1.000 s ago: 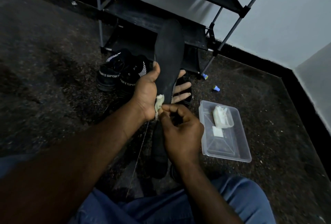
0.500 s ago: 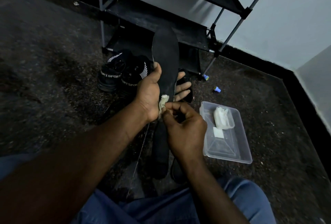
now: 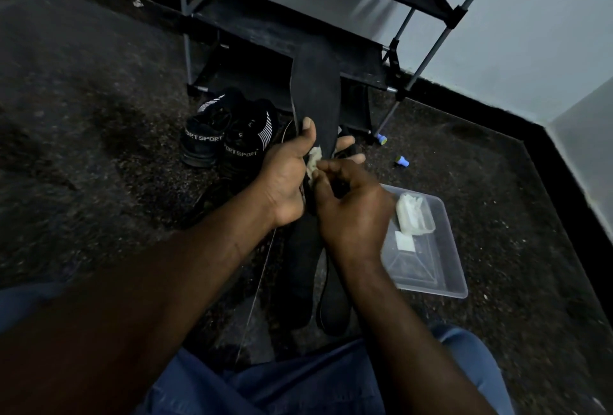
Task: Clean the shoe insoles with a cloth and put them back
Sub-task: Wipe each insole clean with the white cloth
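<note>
The left hand (image 3: pixel 285 179) holds its grip clamped on a long black foam insole (image 3: pixel 316 96), upright above the floor; the right hand (image 3: pixel 351 208) pinches a small whitish cloth (image 3: pixel 313 160) against it.

floor (image 3: pixel 99 122) dark, speckled | centre-left: black sneakers (image 3: pixel 225 139) | right: clear tray (image 3: pixel 447 285) | centre-right: blue caps (image 3: pixel 401 161) | top: shoe rack (image 3: pixel 331 29) | bottom-centre: flat dark insole-like pieces (image 3: pixel 333 310)

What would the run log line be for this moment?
step: wipe | left hand: grips black insole | right hand: pinches pale cloth against it | black sport shoes: on floor
</note>
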`<move>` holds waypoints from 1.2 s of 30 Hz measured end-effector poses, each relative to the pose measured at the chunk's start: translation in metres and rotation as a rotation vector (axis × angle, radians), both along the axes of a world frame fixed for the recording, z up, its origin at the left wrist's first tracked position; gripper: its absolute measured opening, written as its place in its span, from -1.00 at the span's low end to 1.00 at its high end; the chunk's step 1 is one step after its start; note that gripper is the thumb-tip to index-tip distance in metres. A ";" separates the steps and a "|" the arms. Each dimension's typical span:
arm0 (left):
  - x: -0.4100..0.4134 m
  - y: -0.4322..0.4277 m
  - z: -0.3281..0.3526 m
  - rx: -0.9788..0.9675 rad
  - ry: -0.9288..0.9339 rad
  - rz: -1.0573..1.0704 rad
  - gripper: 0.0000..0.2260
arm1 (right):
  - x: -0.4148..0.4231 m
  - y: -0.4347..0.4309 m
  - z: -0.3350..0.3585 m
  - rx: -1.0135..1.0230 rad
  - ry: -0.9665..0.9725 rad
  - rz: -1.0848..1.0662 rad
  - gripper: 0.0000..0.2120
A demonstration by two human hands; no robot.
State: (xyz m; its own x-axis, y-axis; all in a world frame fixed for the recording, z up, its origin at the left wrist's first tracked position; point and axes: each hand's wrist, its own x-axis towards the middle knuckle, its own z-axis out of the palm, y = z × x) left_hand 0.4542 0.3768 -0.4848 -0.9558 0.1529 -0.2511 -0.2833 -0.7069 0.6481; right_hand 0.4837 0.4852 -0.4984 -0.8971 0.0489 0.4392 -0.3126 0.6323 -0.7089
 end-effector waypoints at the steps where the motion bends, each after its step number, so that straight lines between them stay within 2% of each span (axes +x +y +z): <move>1: -0.001 0.000 -0.001 -0.003 0.004 -0.001 -0.49 | 0.003 -0.003 -0.001 0.003 0.014 0.027 -0.82; 4: -0.003 -0.003 -0.005 -0.015 -0.005 0.011 -0.46 | 0.012 -0.002 -0.009 0.042 0.019 0.092 -0.78; 6: -0.004 -0.003 -0.008 -0.017 -0.013 -0.014 -0.43 | 0.011 0.004 -0.010 0.144 0.027 0.100 -0.78; 9: -0.003 0.000 -0.009 -0.001 -0.042 -0.101 -0.37 | -0.007 0.014 -0.002 0.270 0.059 0.035 -0.79; 13: -0.001 0.004 -0.007 0.015 -0.062 -0.096 -0.39 | -0.034 0.013 0.012 0.222 0.046 -0.058 -0.73; 15: -0.002 0.003 -0.007 0.024 -0.052 -0.090 -0.39 | -0.033 0.002 0.013 0.198 0.055 0.003 -0.72; 20: -0.010 -0.007 -0.010 0.035 -0.031 0.014 -0.45 | 0.001 -0.004 -0.004 0.301 0.084 0.166 -0.69; 25: -0.005 -0.001 -0.007 0.055 -0.064 -0.103 -0.33 | -0.017 0.014 0.006 0.478 0.194 0.005 -0.74; 29: -0.001 0.010 -0.006 0.054 -0.081 -0.052 -0.51 | -0.047 0.018 0.017 0.486 0.111 -0.097 -0.74; 33: 0.000 0.004 -0.005 0.042 -0.103 -0.051 -0.46 | -0.041 0.013 0.005 0.383 0.052 0.010 -0.66; 36: -0.004 0.000 -0.009 0.024 -0.077 0.030 -0.54 | -0.011 0.008 -0.008 0.257 0.038 0.089 -0.68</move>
State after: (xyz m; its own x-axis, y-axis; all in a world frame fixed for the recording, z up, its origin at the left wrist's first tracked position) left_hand 0.4498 0.3772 -0.4939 -0.9381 0.1312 -0.3206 -0.3100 -0.7308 0.6082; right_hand 0.4728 0.4937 -0.5062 -0.8753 -0.1468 0.4607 -0.3986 0.7586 -0.5155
